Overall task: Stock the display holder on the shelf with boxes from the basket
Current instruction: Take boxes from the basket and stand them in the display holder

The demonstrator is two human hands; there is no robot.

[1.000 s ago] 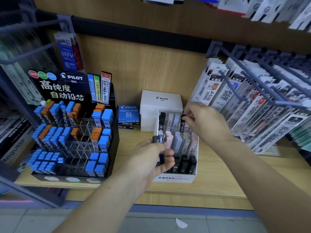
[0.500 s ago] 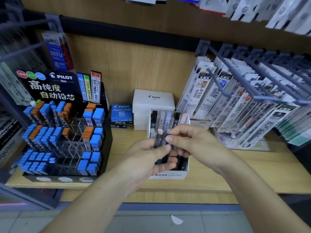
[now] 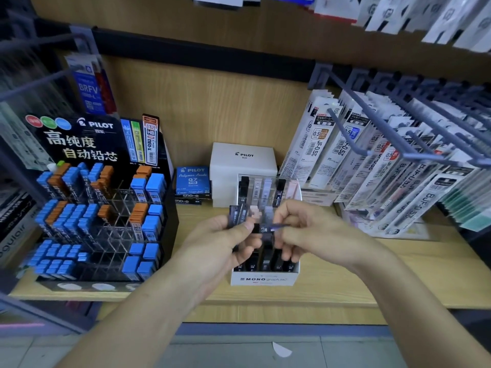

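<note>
A white MONO display holder [image 3: 263,278] stands on the wooden shelf, with slim black, grey and pink lead boxes in its rows. In front of and above it, my left hand [image 3: 218,248] grips a small bundle of dark lead boxes [image 3: 237,214] held upright. My right hand [image 3: 305,232] pinches one dark lead box [image 3: 267,229], lying sideways, right beside the bundle. Both hands hide the holder's middle rows. No basket is in view.
A black Pilot lead display [image 3: 101,203] with blue and orange cases fills the shelf's left. A white Pilot box [image 3: 243,158] and blue 0.7 HB boxes [image 3: 193,180] stand behind. Hooks with refill packs [image 3: 393,160] jut out at right.
My right hand came back from the holder's back row to the bundle in my left hand and now pinches one box there. The left hand rose a little.
</note>
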